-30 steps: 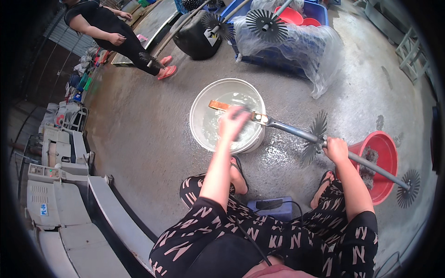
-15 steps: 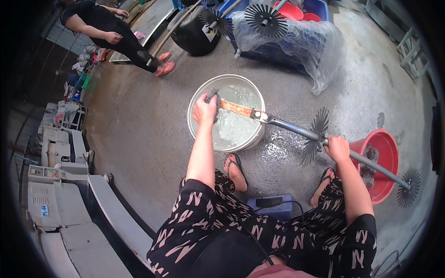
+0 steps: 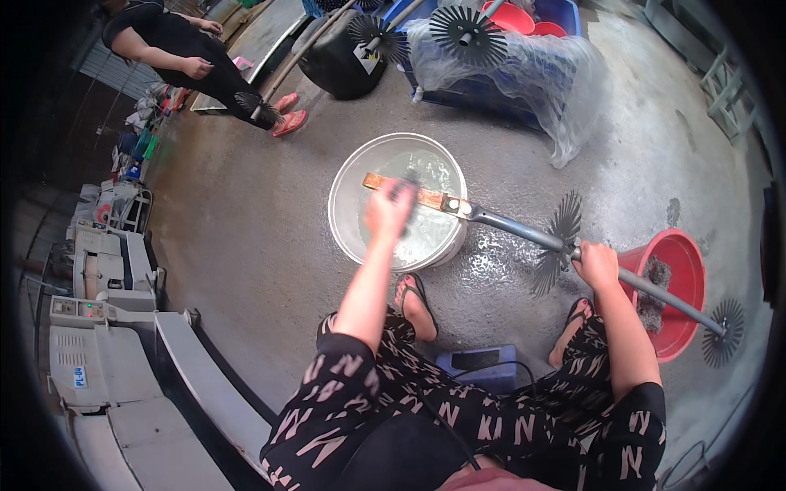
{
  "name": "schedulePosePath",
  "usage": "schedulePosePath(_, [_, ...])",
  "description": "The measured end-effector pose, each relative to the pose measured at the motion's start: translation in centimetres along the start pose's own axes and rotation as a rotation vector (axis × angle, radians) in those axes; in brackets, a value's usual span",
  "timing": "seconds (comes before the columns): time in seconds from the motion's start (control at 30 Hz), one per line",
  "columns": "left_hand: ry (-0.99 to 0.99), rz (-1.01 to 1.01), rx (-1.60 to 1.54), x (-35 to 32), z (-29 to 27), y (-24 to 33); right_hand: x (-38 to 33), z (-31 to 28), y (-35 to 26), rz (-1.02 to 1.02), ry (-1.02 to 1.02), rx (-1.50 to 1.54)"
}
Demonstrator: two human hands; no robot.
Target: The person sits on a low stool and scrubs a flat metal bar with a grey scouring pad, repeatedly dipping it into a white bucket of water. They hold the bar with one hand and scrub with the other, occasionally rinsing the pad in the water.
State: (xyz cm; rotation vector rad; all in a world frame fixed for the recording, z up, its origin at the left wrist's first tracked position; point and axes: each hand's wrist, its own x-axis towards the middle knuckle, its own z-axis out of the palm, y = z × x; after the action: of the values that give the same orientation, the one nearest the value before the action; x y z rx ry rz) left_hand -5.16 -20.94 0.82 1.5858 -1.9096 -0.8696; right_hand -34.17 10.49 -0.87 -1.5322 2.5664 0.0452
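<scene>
R hand (image 3: 598, 266): closed round grey rod (image 3: 517, 232), approx. mid-length; rod slants across in front of the body.
L hand (image 3: 386, 214): fingers curled on dark pad (image 3: 407, 190) at the strip (blurred, so exact grip can't be told).
Copper strip (image 3: 431, 198): 1, at rod's L end, over white bucket (image 3: 350, 233); free tip juts past L hand.
Bristle discs (image 3: 545, 268): 2 on rod, one just L of R hand, other at R end.
Blue box (image 3: 493, 373): 1, on floor btwn feet.
Buckets: 2; white w/ water, red bucket (image 3: 692, 274) w/ grey tangle, partly hidden by rod.
Far: black jerrycan (image 3: 332, 69), blue crate (image 3: 483, 110) w/ clear film (image 3: 585, 98), person in black (image 3: 168, 49).
</scene>
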Motion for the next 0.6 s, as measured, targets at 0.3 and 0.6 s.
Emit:
schedulePosePath(0.3, [0.053, -0.029, 0.074, 0.0, -1.7, 1.8, -0.1, -0.4, -0.2, 0.024, -0.022, 0.013])
schedulePosePath(0.6, [0.046, 0.018, 0.122, -0.8, -1.1, 1.5, -0.1, -0.4, -0.3, 0.021, -0.015, 0.021])
